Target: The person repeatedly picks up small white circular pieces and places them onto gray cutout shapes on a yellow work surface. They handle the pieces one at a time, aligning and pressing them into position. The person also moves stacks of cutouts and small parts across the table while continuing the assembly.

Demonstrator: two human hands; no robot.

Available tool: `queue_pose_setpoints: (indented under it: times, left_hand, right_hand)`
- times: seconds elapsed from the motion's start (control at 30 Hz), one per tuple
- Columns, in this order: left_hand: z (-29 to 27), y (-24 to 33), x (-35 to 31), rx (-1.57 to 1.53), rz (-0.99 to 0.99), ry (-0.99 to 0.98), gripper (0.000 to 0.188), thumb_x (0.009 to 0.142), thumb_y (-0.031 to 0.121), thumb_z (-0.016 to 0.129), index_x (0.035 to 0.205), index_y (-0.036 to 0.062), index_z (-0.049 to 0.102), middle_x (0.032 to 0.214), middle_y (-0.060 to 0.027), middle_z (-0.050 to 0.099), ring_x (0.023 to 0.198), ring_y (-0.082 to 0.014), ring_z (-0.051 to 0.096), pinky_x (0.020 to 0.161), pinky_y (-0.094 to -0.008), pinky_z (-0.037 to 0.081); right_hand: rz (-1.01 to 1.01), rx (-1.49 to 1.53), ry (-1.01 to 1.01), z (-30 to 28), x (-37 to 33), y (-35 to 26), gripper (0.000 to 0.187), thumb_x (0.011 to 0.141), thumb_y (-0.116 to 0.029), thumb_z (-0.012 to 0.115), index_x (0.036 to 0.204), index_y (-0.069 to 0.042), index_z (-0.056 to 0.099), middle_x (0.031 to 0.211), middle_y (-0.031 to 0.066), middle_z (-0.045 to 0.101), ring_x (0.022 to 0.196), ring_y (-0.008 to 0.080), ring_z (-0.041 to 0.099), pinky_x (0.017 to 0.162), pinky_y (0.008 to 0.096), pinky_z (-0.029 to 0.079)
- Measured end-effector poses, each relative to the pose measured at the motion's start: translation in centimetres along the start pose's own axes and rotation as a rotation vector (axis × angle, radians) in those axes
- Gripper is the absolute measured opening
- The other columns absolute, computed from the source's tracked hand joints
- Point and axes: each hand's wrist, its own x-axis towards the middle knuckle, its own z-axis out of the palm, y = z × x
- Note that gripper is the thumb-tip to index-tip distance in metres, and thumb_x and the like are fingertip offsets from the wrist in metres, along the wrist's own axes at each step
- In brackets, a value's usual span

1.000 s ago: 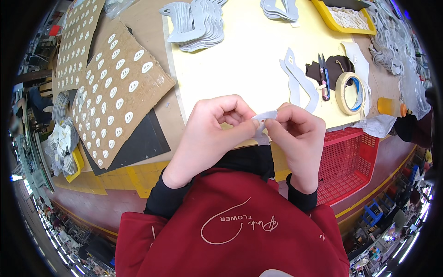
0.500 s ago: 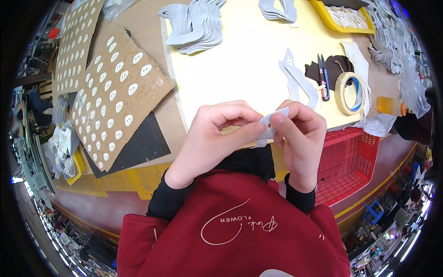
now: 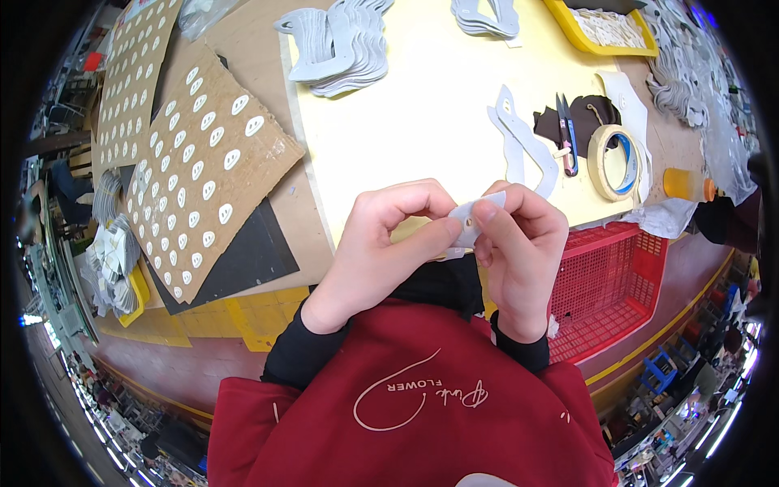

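My left hand [image 3: 385,247] and my right hand [image 3: 526,247] meet above the table's near edge. Both pinch a small light grey cut piece [image 3: 468,235] between thumb and fingers; a small round hole shows in it. Part of the piece is hidden behind my fingers. Just beyond my right hand lies a looped grey cut-out piece [image 3: 513,134], flat on the pale yellow table sheet [image 3: 406,138]. To its right, thread snips [image 3: 567,134] rest by a dark brown scrap [image 3: 596,114], beside a roll of masking tape [image 3: 610,164].
Stacked grey cut-outs [image 3: 345,49] stand at the back. A yellow tray [image 3: 584,40] holds small pale pieces. At left lies cardboard [image 3: 213,150] dotted with white oval pieces. A red plastic crate [image 3: 604,284] sits below the table's right edge, and an orange-yellow bottle [image 3: 683,185] stands above it.
Both hands keep their pinch on the grey piece, which has tilted slightly. My wrists have shifted a little; the view has moved slightly too.
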Motion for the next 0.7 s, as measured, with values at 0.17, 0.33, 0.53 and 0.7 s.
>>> queue_pose_setpoints:
  times: [0.17,0.33,0.53,0.7]
  left_hand:
    - [-0.4,-0.1,0.1,0.087,0.102,-0.018,0.005,0.091,0.002,0.064,0.087,-0.0004,0.065,0.082,-0.0025,0.063,0.079,-0.0095,0.058,0.074,-0.0252,0.046]
    - [0.0,-0.5,0.0,0.101,0.137,0.007,0.007,0.091,0.001,0.062,0.086,0.0003,0.059,0.082,-0.0032,0.059,0.078,-0.0108,0.057,0.074,-0.0256,0.046]
    - [0.6,-1.1,-0.1,0.309,0.261,0.103,0.009,0.092,0.000,0.060,0.085,0.0006,0.056,0.082,-0.0048,0.058,0.078,-0.0134,0.057,0.071,-0.0268,0.046]
    - [0.2,-1.0,-0.1,0.182,0.262,0.049,0.005,0.093,0.000,0.061,0.088,0.0002,0.059,0.084,-0.0050,0.060,0.078,-0.0132,0.058,0.072,-0.0272,0.048]
  right_hand:
    - [0.018,0.024,-0.018,0.1,0.2,0.1,0.017,0.095,-0.006,0.072,0.080,-0.001,0.064,0.070,-0.0014,0.060,0.056,0.0014,0.051,0.049,0.0161,0.036]
    - [0.016,0.051,0.014,0.4,-0.1,0.3,0.017,0.095,-0.004,0.071,0.081,0.000,0.063,0.069,-0.0016,0.059,0.055,0.0017,0.050,0.049,0.0167,0.036]
    - [-0.060,0.069,0.027,0.9,-0.2,0.8,0.017,0.096,-0.003,0.070,0.082,0.001,0.063,0.069,-0.0013,0.057,0.055,0.0020,0.049,0.049,0.0173,0.037]
    - [-0.049,0.119,0.042,1.0,-0.2,1.0,0.017,0.096,-0.003,0.070,0.082,0.001,0.063,0.069,-0.0012,0.057,0.055,0.0024,0.050,0.048,0.0178,0.037]
